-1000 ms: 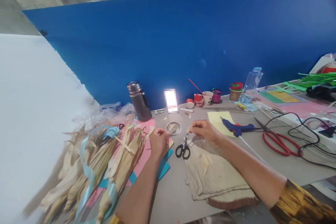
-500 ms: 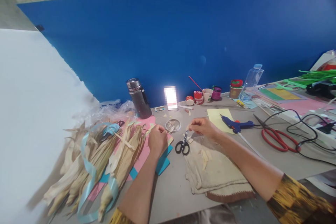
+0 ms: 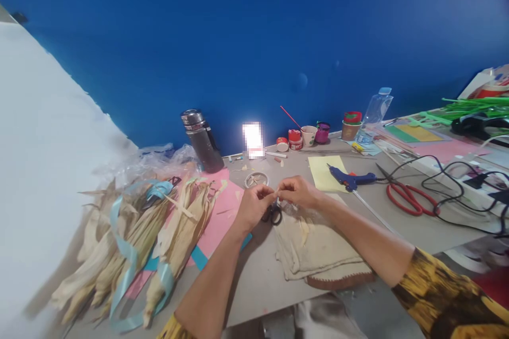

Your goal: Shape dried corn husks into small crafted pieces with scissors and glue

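1. Here they meet, right in the middle: my left hand (image 3: 256, 206) and my right hand (image 3: 297, 192), thumbs and fingertips drawn into small pinches, tip against tip or very nearly so.
2. A pale speck shows where they join, too small to name, so I cannot tell whether either hand is gripping anything.
3. Just below those fingertips, the black-handled scissors (image 3: 274, 217) lie on the grey table (image 3: 254, 288), loops towards me, the upper part covered by my fingers; whether I touch them, I cannot tell.
4. Right behind my left hand, a pale ring (image 3: 246, 179) lies flat, with little scraps (image 3: 259, 178) inside it.
5. Under my right forearm, a folded beige cloth (image 3: 330, 257) spreads out, and there on top, pale strips (image 3: 304, 232)!
6. Over on the left, it's a big heap: dry husks (image 3: 175, 238) partly over pink paper (image 3: 222, 217), a light-blue ribbon (image 3: 129, 254) curling across them.
7. Out to the right, the blue glue gun (image 3: 360, 178) has its nozzle over yellow paper (image 3: 320, 169), and the red-handled shears (image 3: 415, 212) lie beside it among black cable.
8. Along the back, a dark flask (image 3: 204, 143), a paper cup (image 3: 309, 137) and a purple pot (image 3: 322, 133) stand before the blue panel (image 3: 238, 53).
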`<act>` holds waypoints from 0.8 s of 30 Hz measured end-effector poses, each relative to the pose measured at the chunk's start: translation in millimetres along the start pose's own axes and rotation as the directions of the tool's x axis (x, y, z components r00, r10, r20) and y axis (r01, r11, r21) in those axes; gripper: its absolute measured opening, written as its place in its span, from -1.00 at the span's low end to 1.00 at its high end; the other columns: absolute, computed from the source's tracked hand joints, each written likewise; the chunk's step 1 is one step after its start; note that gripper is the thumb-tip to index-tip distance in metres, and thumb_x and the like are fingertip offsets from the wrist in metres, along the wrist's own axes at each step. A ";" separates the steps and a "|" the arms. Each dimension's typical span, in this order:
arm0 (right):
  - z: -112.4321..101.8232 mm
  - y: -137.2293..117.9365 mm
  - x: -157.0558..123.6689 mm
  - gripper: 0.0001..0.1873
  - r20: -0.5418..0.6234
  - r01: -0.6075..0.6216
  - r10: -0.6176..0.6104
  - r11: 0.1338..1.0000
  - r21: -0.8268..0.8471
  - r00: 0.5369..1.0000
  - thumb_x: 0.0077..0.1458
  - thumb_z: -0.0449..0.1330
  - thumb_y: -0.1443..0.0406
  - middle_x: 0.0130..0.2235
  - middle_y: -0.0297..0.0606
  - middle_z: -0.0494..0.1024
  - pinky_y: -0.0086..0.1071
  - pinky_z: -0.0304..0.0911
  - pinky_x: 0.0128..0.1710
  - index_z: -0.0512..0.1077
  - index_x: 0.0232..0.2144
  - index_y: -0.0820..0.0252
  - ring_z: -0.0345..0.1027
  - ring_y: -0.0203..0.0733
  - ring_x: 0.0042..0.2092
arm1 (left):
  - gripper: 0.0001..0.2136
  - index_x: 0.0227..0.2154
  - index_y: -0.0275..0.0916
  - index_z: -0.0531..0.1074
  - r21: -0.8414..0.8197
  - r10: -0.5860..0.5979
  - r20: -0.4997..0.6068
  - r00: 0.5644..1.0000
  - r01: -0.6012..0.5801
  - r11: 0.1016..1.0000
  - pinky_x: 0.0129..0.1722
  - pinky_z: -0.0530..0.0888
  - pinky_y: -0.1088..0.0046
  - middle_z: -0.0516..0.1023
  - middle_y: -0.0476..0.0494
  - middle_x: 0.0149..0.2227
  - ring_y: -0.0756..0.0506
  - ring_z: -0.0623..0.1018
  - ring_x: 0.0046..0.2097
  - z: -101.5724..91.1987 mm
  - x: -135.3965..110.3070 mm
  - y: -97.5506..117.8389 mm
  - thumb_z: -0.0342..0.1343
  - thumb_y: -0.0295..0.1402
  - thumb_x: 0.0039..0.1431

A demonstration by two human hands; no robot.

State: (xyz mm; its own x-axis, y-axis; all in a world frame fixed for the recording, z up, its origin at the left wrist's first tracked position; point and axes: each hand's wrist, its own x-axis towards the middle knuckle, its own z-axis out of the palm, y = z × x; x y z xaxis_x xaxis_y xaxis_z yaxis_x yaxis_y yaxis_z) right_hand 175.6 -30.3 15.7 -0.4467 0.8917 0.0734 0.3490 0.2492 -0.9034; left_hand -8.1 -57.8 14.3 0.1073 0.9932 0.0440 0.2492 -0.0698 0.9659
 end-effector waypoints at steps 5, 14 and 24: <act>11.1 3.6 -2.4 -0.89 -0.070 0.050 -0.067 0.974 -0.220 0.995 0.08 0.20 0.30 -0.44 -0.31 0.55 -0.44 0.12 -0.41 0.51 -0.41 0.22 0.33 -0.29 -0.41 | -0.84 -0.56 -0.26 0.46 -0.199 -0.120 -0.069 0.990 0.104 0.974 -0.64 0.19 0.56 0.38 0.06 -0.66 0.08 0.29 -0.63 -3.4 1.4 -1.5 0.30 -0.32 -0.15; 37.4 -15.5 -18.1 -0.62 0.169 0.167 -0.060 0.642 -0.748 0.984 0.23 0.14 -0.01 -0.26 -0.16 0.66 -0.35 0.10 -0.32 0.58 -0.29 0.12 0.50 -0.08 -0.23 | -0.69 -0.51 -0.28 0.42 -0.570 -0.250 -0.147 0.957 0.124 0.812 -0.60 0.32 0.61 0.40 0.06 -0.61 0.08 0.40 -0.56 -14.4 6.3 -1.2 0.42 -0.33 -0.33; 34.0 -31.2 -25.7 -0.58 0.044 -0.017 0.097 0.549 -0.835 0.994 0.19 0.16 0.02 -0.18 0.05 0.64 -0.25 0.21 -0.27 0.53 -0.17 0.25 0.53 0.14 -0.16 | -0.83 -0.55 -0.27 0.41 -0.309 -0.301 -0.155 0.941 0.243 0.919 -0.53 0.41 0.54 0.46 -0.04 -0.54 -0.03 0.52 -0.45 -8.5 3.2 -7.6 0.29 -0.39 -0.25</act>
State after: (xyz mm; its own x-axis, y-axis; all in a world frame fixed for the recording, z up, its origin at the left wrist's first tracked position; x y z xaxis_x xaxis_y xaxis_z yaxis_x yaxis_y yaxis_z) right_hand 148.2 -73.9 27.7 -0.4465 0.8942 -0.0335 0.8874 0.4377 -0.1444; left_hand -17.8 -53.3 9.3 -0.1229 0.9700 -0.2097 -0.0423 0.2060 0.9776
